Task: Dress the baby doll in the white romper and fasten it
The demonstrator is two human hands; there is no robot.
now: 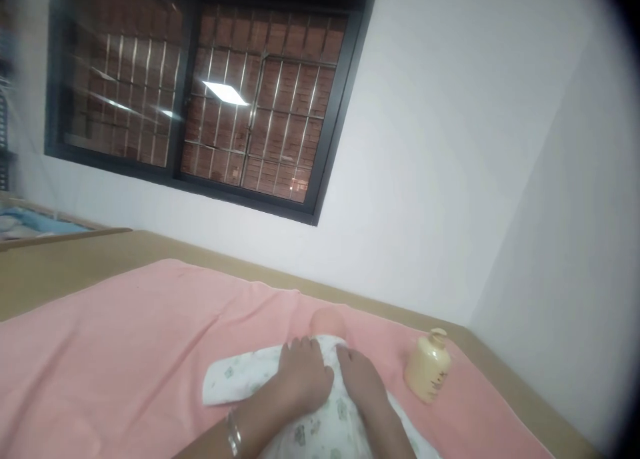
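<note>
A small white baby garment with a green and grey print lies on a pink cloth, one sleeve stretched out to the left. From its neck end shows a rounded, smooth form, apparently the head of a baby doll; its face cannot be seen. My left hand, with a silver bangle at the wrist, has its fingers curled over the garment near the neck, thumb inward. Close beside it, my right hand grips the garment's other side, most of its fingers hidden.
Right of my hands, a cream pump bottle with dark lettering stands on the pink cloth. The cloth covers a tan surface against a white wall. A dark-framed barred window is ahead. Blue fabric lies far left.
</note>
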